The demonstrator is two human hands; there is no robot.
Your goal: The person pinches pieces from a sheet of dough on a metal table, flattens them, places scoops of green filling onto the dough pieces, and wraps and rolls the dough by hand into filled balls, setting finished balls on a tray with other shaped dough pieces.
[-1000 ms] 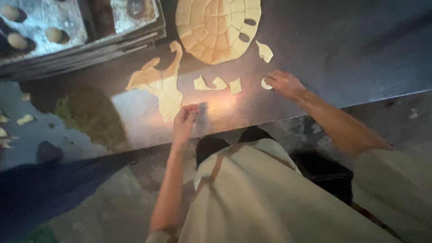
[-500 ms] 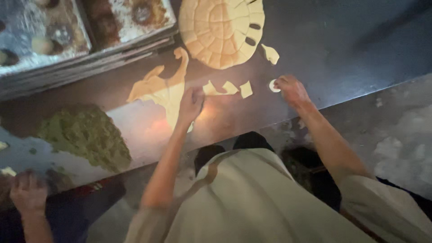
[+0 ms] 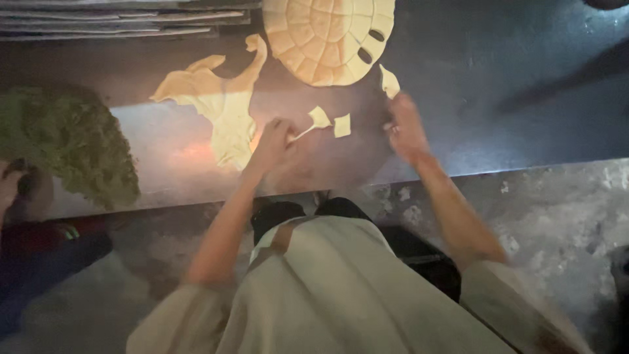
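- The dark worktop (image 3: 524, 98) spans the whole view; the person stands at its near edge, and both arms reach over it.
- A heap of green chopped leaves (image 3: 65, 144) lies at the left end, with another person's hand (image 3: 16, 190) at its near edge.
- A round sheet of dough (image 3: 327, 36), scored into a grid of small blocks with a few slots cut through it, sits at the far edge, partly out of view.
- A large ragged offcut of dough (image 3: 226, 108) lies left of the round, just beside the left hand.
- A stack of flat trays (image 3: 124, 19) sits at the far left corner.
- The left hand (image 3: 272, 147) is curled around a thin strip running to a small dough scrap (image 3: 319, 118), pinching it just off or on the surface; which, I cannot tell.
- The right hand (image 3: 406, 128) is blurred; whether it grips anything I cannot tell. It hovers near a pointed trimming (image 3: 389, 82) at the round's right edge.
- A small square scrap (image 3: 342, 125) lies loose between the hands.
- Judging by this, the round is already cut and scored, while gathering the trimmings seems only partly done: the big offcut and several scraps are left on the worktop.
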